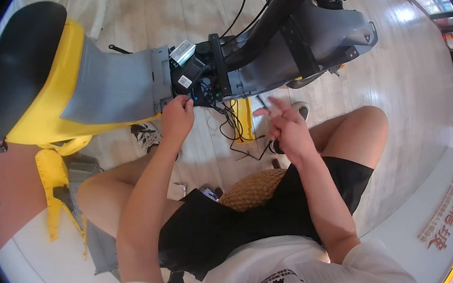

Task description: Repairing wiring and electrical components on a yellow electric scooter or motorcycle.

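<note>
A yellow and grey electric scooter (114, 87) with a black seat lies across in front of me, its middle compartment uncovered. Inside are a silver metal box (183, 52), a black module with a white label (191, 74) and bunched wiring. My left hand (177, 119) is at the compartment's near edge, fingertips pinched together; what they grip is too small to make out. Loose black cables (228, 121) hang down from the opening. To their right, my right hand (290, 128) is raised with fingers apart. A thin dark stick-like piece (261, 102) shows beside its fingertips, seemingly not gripped.
A yellow panel (243, 120) is behind the hanging cables. More yellow and grey body parts (54, 178) lie to my left. A woven stool (251, 190) is between my legs. White surfaces with lettering (436, 218) stand at the lower right. Black cables (256, 9) run above the scooter.
</note>
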The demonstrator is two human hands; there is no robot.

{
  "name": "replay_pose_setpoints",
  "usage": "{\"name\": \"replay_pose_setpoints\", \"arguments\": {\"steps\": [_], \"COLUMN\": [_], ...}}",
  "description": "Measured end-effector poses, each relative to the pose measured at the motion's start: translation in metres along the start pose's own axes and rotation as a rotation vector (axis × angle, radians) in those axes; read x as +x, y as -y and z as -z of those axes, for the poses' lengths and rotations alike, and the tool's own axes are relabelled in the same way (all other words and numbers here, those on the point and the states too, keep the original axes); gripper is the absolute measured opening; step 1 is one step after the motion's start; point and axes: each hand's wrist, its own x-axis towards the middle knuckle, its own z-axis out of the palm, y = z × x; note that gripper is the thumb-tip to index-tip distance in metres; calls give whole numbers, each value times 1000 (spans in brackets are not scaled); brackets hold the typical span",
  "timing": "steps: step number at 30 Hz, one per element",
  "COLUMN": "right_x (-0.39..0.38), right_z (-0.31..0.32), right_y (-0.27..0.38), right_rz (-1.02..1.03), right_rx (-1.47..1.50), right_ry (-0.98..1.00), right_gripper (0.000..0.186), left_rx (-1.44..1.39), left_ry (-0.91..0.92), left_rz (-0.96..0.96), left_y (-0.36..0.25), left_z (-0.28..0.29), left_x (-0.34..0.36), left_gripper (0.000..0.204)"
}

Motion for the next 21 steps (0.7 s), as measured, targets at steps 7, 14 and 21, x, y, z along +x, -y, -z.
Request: {"name": "replay_pose_setpoints", "arguments": {"steps": [7,14,21], "right_x": [-4,3,50], "right_z": [-5,-18,-27], "right_y": [-7,-17,-63], "right_rz": [-272,-133,108], "right_rx": [148,-19,-166], "right_ry": [181,124,37], "right_gripper": [27,16,13], "left_rx": [164,-18,-1116], "left_ry": [-117,-283,327], "left_rz": [278,390,999], "left_y": [-11,-5,-21], "left_z": [-47,-60,-26], "left_x": [30,25,44], "left_gripper": [30,23,16]}}
